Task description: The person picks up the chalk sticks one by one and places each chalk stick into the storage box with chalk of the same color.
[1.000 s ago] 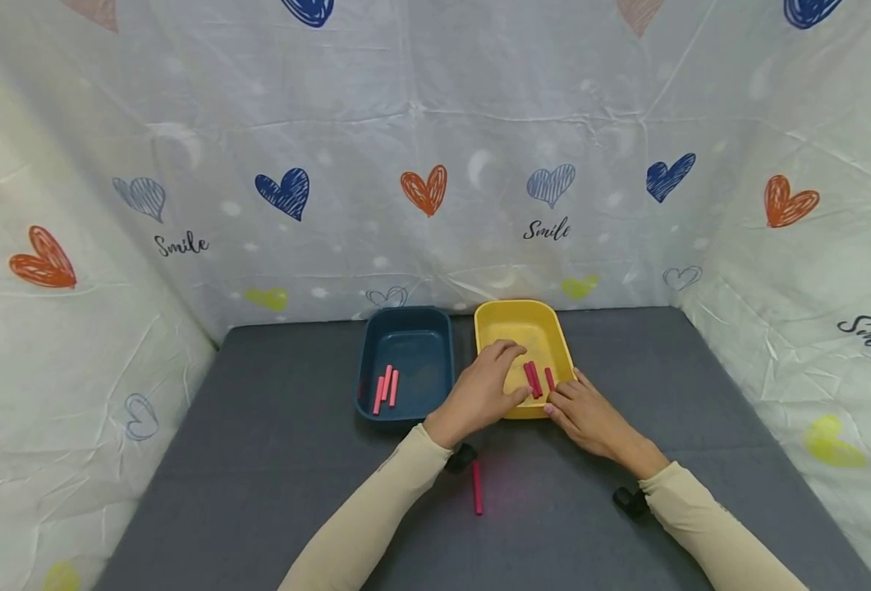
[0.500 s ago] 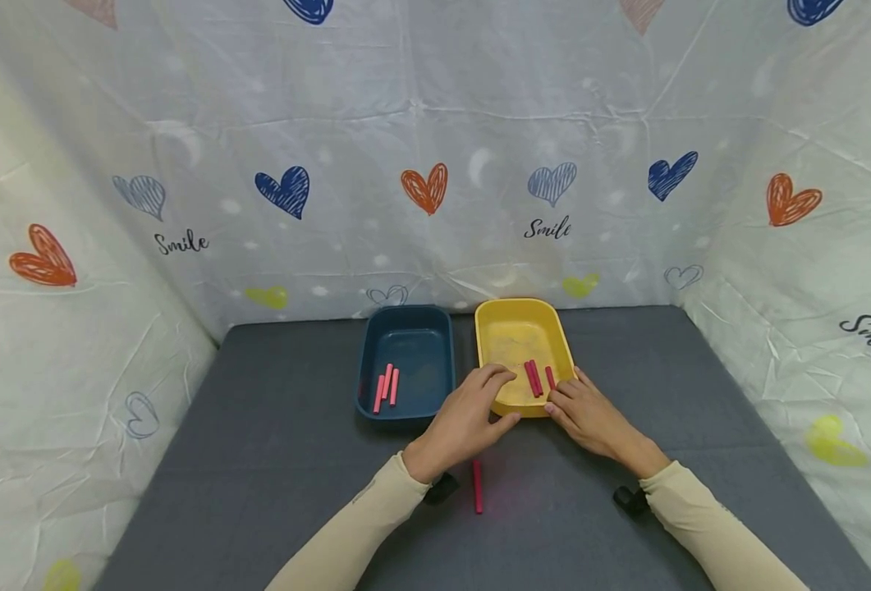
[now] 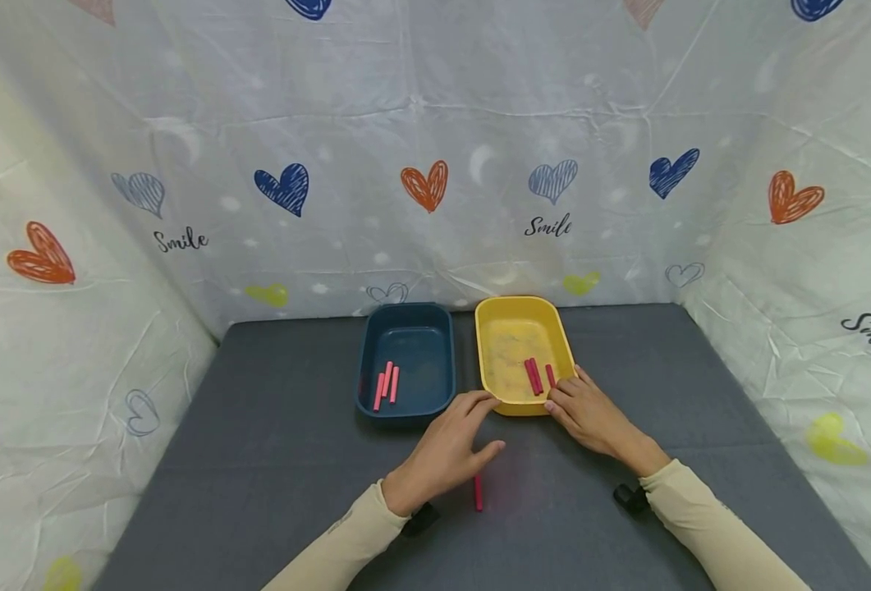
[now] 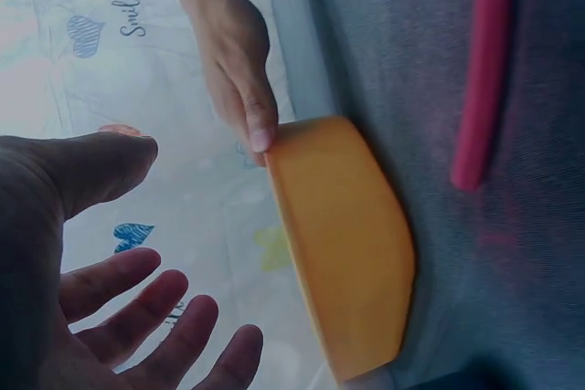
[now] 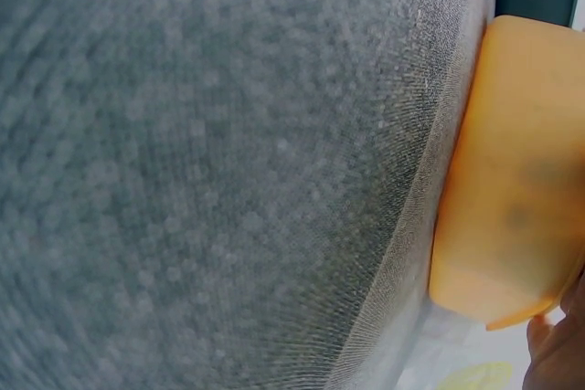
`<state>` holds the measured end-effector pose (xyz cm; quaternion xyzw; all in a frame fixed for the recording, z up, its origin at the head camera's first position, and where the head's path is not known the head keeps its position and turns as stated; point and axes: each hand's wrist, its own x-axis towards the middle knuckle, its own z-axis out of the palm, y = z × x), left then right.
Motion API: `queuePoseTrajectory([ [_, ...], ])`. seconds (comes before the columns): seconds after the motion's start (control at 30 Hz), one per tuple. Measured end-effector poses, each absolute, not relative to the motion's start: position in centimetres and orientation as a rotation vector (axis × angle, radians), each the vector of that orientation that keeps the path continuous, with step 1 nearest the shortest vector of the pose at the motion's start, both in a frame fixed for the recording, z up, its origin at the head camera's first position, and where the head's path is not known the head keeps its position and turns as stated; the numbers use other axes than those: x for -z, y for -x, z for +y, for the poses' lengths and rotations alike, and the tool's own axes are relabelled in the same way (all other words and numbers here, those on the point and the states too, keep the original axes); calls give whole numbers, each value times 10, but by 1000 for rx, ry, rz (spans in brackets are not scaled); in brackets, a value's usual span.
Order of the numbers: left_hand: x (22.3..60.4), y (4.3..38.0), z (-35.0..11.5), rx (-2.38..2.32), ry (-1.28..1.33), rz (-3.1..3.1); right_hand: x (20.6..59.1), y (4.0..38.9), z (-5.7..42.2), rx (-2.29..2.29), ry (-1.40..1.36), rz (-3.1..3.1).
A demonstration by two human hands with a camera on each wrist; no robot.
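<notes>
My left hand (image 3: 442, 450) hovers over the table in front of the two trays, its fingers spread and holding nothing. Beneath its thumb a dark pink stick (image 3: 479, 494), perhaps chalk, lies on the cloth, partly hidden in the head view. With my right hand (image 3: 592, 417) I grip the near right corner of the yellow tray (image 3: 512, 332), the thumb outside its wall. Several dark pink sticks (image 3: 534, 377) lie inside that tray, near my right fingers. In the left wrist view the yellow tray's outer wall (image 4: 343, 244) stands beyond my open left palm.
A dark blue tray (image 3: 424, 349) stands just left of the yellow one, with several light pink sticks (image 3: 394, 384) in it. Grey cloth (image 3: 280, 460) covers the table. Behind and at both sides hangs a white curtain (image 3: 354, 238) printed with hearts.
My left hand has drawn back from over the yellow tray, toward the near left, and now partly covers the stick on the table. The right hand has stayed at the tray's corner.
</notes>
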<state>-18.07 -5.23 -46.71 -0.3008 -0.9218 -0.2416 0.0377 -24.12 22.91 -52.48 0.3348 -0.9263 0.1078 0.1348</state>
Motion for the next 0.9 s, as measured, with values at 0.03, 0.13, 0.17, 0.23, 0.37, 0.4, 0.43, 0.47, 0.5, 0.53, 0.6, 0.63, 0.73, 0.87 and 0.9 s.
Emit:
queuePoseTrajectory([
  [0.03,468,180,-54,747,924,-2831,524,241,229,-315,-968,-2690],
  [0.13,471,178,-57,769,923,-2834,523,242,229,-328,-969,-2693],
  [0.17,472,176,-59,773,922,-2834,523,242,229,-328,-973,-2688],
  [0.23,475,174,-61,769,923,-2833,523,242,229,-329,-982,-2682],
  [0.37,484,169,-66,731,929,-2845,524,241,229,-323,-990,-2677],
  [0.4,486,168,-68,724,927,-2856,524,241,229,-326,-989,-2683],
  [0.43,488,167,-69,718,925,-2867,525,241,229,-329,-986,-2684],
  [0.47,490,167,-70,715,920,-2880,525,241,229,-331,-982,-2686],
  [0.5,492,166,-72,714,914,-2895,525,241,230,-335,-979,-2691],
  [0.53,494,166,-73,714,910,-2909,525,240,230,-334,-976,-2690],
  [0.6,496,165,-76,714,902,-2940,525,240,230,-335,-974,-2691],
  [0.63,497,165,-77,714,899,-2954,525,240,230,-335,-974,-2690],
  [0.73,500,163,-80,713,889,-2991,525,240,230,-335,-977,-2687],
  [0.87,503,161,-83,733,879,-3027,525,241,229,-341,-981,-2679],
  [0.9,504,160,-83,736,878,-3038,525,241,229,-341,-980,-2679],
])
